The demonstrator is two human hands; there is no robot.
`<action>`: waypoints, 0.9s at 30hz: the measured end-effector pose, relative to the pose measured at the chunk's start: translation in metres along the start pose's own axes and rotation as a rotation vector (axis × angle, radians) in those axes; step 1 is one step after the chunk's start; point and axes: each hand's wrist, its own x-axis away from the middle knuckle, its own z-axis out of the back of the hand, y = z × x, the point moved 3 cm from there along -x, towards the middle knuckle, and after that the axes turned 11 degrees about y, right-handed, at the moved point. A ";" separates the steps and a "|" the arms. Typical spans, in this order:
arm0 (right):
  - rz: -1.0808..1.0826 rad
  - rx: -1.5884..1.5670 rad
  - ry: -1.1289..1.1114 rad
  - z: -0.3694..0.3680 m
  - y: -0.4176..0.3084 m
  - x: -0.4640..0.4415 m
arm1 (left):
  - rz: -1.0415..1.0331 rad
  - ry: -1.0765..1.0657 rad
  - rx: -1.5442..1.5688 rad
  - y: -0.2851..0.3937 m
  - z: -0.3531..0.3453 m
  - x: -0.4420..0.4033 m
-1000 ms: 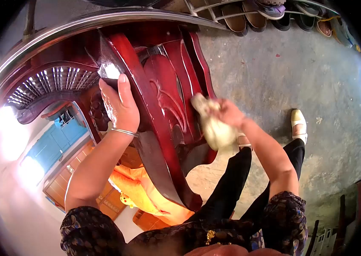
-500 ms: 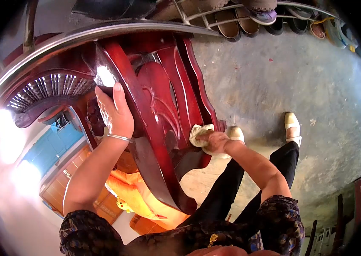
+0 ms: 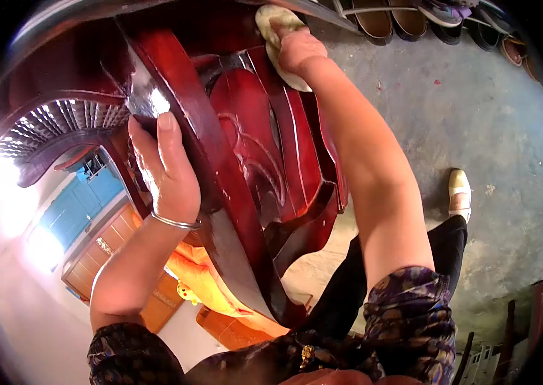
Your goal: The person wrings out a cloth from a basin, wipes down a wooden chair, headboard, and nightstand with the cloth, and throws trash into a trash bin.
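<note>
My right grip (image 3: 302, 51) holds matt, soft-looking cloth (image 3: 279, 15). The red furniture (image 3: 239, 102) looks like smooth wood with a glossy finish; my bracelet (image 3: 176, 222) is polished, shiny metal, and the floor (image 3: 406, 122) looks like matt, mottled concrete.

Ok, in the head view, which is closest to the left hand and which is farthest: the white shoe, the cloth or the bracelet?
Nearest to the left hand first:
1. Bracelet: at its wrist.
2. Cloth: in the right hand, near the picture's top.
3. White shoe: away on the picture's right.
</note>
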 end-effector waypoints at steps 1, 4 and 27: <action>-0.013 -0.001 -0.043 0.002 0.005 0.010 | 0.006 -0.005 0.011 0.004 0.001 0.001; 0.030 0.131 -0.248 -0.014 0.029 0.076 | -0.019 0.009 0.048 -0.004 -0.001 -0.002; 0.070 0.333 -0.372 -0.012 0.028 0.108 | -0.116 0.050 -0.100 0.006 0.000 -0.003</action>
